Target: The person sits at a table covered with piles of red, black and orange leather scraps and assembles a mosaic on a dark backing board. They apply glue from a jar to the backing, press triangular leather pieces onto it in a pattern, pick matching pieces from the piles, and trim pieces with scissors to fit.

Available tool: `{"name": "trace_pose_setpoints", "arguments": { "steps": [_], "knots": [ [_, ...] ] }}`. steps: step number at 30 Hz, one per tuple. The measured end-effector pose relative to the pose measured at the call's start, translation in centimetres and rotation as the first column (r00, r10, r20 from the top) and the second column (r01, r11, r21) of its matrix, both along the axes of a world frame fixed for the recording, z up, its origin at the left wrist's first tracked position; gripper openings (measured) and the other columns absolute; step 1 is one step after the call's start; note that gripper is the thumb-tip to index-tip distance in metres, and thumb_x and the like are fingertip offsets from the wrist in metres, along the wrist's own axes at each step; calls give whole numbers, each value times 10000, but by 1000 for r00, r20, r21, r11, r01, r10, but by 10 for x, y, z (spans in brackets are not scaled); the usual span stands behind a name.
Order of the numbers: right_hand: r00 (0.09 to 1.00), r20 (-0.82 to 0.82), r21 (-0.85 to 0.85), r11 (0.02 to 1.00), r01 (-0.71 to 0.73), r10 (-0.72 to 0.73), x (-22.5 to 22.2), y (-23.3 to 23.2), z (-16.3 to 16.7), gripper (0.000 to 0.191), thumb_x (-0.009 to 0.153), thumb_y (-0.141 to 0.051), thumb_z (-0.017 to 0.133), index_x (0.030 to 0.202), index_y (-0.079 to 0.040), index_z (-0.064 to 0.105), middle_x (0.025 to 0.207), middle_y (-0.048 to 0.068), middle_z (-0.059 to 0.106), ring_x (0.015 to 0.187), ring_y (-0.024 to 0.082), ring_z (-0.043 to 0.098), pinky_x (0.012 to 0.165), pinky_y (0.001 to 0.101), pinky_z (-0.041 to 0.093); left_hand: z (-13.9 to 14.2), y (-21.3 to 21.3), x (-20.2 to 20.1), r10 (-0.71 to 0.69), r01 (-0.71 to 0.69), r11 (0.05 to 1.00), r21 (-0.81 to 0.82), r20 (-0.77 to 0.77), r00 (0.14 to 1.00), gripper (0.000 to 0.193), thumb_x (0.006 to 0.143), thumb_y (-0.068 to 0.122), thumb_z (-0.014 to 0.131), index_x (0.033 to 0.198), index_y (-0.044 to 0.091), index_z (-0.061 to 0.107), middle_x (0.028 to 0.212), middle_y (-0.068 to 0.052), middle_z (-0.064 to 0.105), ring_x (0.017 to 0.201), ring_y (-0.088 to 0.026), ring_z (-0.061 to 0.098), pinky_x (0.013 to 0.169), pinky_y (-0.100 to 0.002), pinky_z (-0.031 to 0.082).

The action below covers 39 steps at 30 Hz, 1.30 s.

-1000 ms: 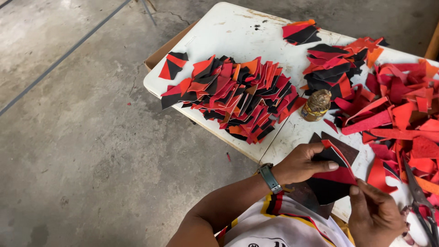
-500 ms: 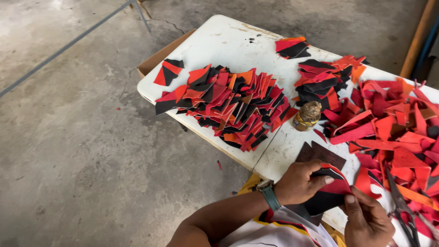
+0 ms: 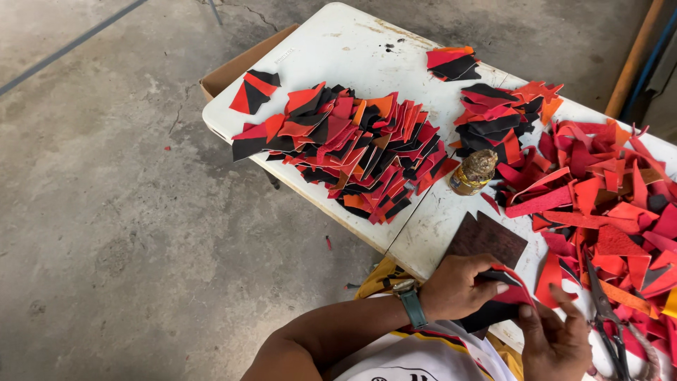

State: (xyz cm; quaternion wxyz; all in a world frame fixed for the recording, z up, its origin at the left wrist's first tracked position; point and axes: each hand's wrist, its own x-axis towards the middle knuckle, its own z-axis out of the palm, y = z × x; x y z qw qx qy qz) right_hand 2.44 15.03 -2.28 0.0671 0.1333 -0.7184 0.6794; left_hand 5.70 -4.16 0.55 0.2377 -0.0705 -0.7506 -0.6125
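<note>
While my left hand (image 3: 458, 286) pinches a flat black-and-red angular piece (image 3: 504, 300) at the white table's (image 3: 352, 49) near edge, my right hand (image 3: 557, 339) touches it with fingers half-curled, gripping nothing I can make out. Beside them I log a dark textured square board (image 3: 486, 238), scissors (image 3: 606, 317), a small crusted jar (image 3: 474, 171), and fanned red, orange and black offcuts (image 3: 352, 148); bare tabletop remains at the far corner.

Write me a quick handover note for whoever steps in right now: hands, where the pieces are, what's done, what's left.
Left hand grips a red and black piece at the table's near edge. Right hand touches the same piece from below.
Done, by the look of it: a fanned stack of pieces mid-table.
Left, apparently: the loose red heap on the right.
Scissors and a small jar lie nearby.
</note>
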Motion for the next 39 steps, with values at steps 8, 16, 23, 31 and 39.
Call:
{"name": "trace_pose_setpoints", "arguments": {
  "steps": [8, 16, 23, 31, 39],
  "knots": [
    [990, -43, -45, 990, -133, 132, -8, 12, -39, 125, 1085, -16, 653, 1111, 98, 608, 1025, 208, 719, 958, 187, 729, 993, 363, 602, -2, -13, 13, -17, 19, 998, -66, 23, 1000, 300, 938, 245, 741, 1180, 77, 684, 935, -137, 731, 843, -264, 745, 788, -346, 585],
    [972, 102, -1, 977, -212, 211, -22, 22, -61, 169, 1059, -63, 615, 1149, 80, 613, 1085, 240, 715, 1055, 272, 725, 1002, 443, 590, -11, -21, 14, -77, 79, 996, -41, 66, 995, 322, 947, 242, 706, 1221, 77, 669, 965, -141, 733, 855, -271, 740, 804, -368, 584],
    [920, 193, 78, 929, -362, 342, -41, 32, -71, 293, 1019, -90, 597, 1251, 80, 649, 1160, 241, 722, 1107, 280, 705, 1020, 421, 554, -16, -21, 15, -67, 67, 992, -109, -1, 998, 258, 947, 182, 685, 1171, 55, 666, 963, -141, 716, 891, -302, 723, 816, -388, 574],
    [972, 66, 37, 973, -227, 224, -23, 20, -60, 177, 1059, -55, 613, 1168, 85, 613, 1099, 210, 732, 1074, 246, 730, 1011, 395, 592, -2, -18, 16, -37, 21, 984, -176, -88, 995, 226, 971, 172, 659, 1147, 32, 651, 1059, -158, 713, 979, -321, 705, 898, -408, 568],
    [992, 16, 68, 990, -127, 126, -14, 18, -54, 159, 982, 47, 672, 1137, 79, 655, 1041, 192, 731, 1030, 203, 716, 988, 350, 572, 2, -15, 14, -74, 74, 992, -98, 10, 997, 274, 980, 213, 675, 1199, 51, 648, 1004, -156, 715, 988, -334, 713, 847, -393, 577]
  ]
}}
